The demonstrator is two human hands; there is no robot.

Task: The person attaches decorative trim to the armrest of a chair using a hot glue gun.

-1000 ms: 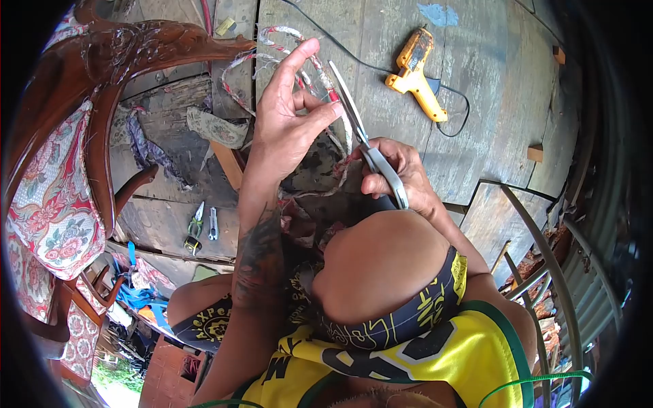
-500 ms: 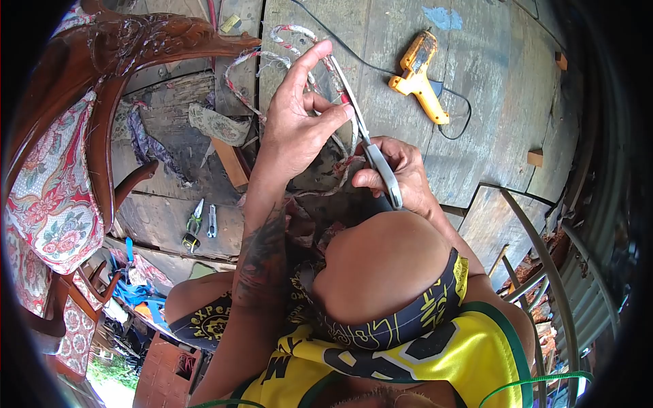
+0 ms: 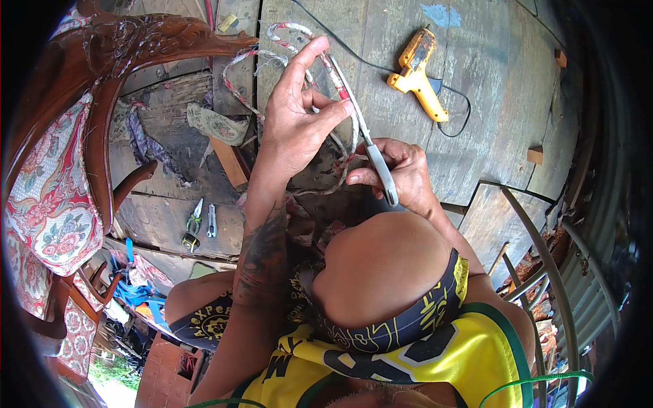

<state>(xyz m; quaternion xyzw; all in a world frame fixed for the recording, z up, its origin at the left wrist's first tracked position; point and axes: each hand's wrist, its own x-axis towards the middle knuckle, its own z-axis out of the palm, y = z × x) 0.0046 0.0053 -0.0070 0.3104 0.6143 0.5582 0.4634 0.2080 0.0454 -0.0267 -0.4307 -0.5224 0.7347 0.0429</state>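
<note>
In the head view my right hand is closed around the grey handle of a pair of scissors. Their long silver blades point up and left. My left hand pinches a red-and-white fabric-covered cord between thumb and fingers, stretched along the blades. The index fingertip is near the blade tips, the thumb lower down at a red patch of the cord. Loose loops of the cord trail behind my left hand over the plank floor and hang down toward my lap.
A yellow heat-gun-shaped tool with a black cable lies at upper right. At left stands a carved wooden chair with floral upholstery. Pliers, a box cutter and fabric scraps lie on the floor.
The scissors' handle has turned slightly and sits a little to the left in my right hand. More of the cord's red patch shows by my left thumb.
</note>
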